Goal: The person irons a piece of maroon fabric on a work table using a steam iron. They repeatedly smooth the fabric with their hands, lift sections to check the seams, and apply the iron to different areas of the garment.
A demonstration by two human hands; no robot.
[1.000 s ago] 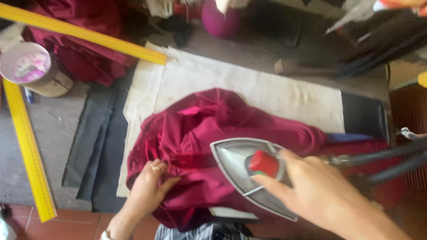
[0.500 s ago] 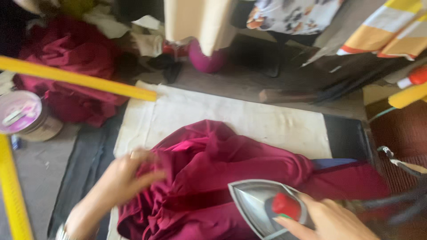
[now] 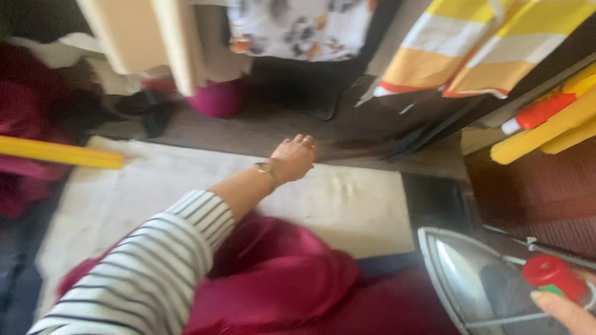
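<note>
Maroon cloth lies bunched across the lower middle of the frame, on a cream ironing sheet spread over the table. The left hand reaches across the sheet toward the upper middle, its fingers loosely curled and holding nothing, hovering near the sheet's far edge. A watch sits on its wrist, and a striped sleeve covers the arm down to the lower left corner, passing over the cloth.

At the lower right, an iron stands tipped on its side with its shiny plate facing left, just beside the cloth and at the sheet's right edge. Only a fingertip of the right hand shows at the bottom right corner, touching the iron near its red knob; whether that grip is closed around the handle cannot be told.

A yellow ruler lies at the left edge. Striped yellow and white fabric hangs at the upper right.
</note>
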